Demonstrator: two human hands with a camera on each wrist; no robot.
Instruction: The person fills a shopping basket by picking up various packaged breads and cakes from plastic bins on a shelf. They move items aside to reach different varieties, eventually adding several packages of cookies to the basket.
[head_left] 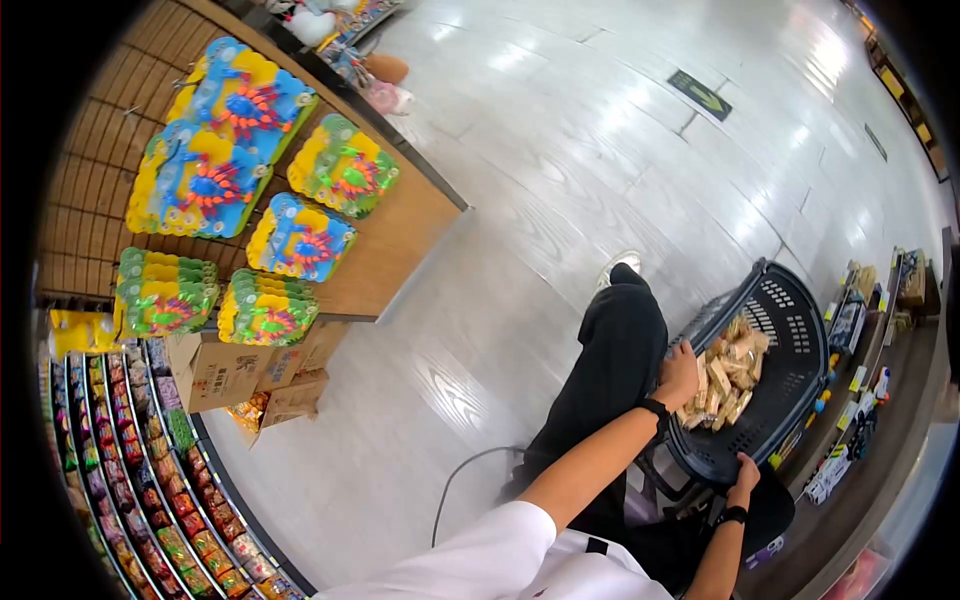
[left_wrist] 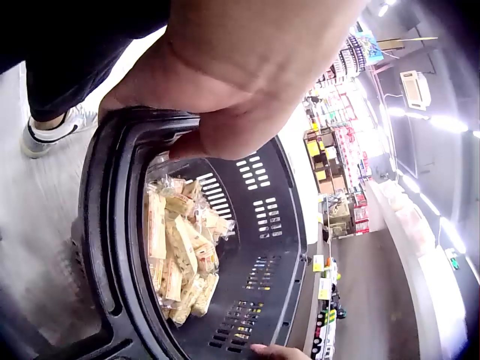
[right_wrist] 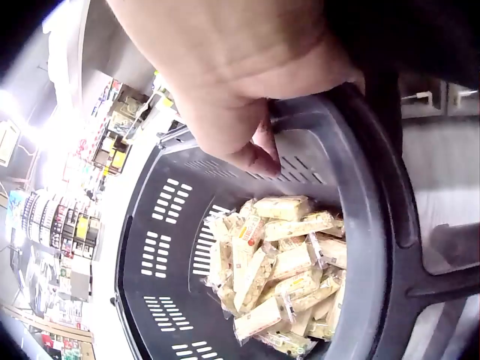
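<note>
A black plastic shopping basket (head_left: 790, 390) sits tilted by the person's legs, its slotted walls showing. Inside lies a heap of clear-wrapped, pale tan snack bars (head_left: 735, 365), seen closer in the right wrist view as bars (right_wrist: 285, 262) with printed wrappers. The left hand (head_left: 680, 378) grips the basket's left rim, its thumb hooked over the inside in the left wrist view. On the opposite side, near the body, the right hand (head_left: 742, 482) holds the rim with its thumb inside. Neither hand touches the bars.
To the right runs a low shelf (head_left: 860, 440) with small boxed goods and price tags. Carded toys (head_left: 215, 185) hang on a rack at left, above cardboard boxes (head_left: 225, 372) and curved candy shelves (head_left: 150, 480). A floor arrow sign (head_left: 700, 93) marks the pale floor.
</note>
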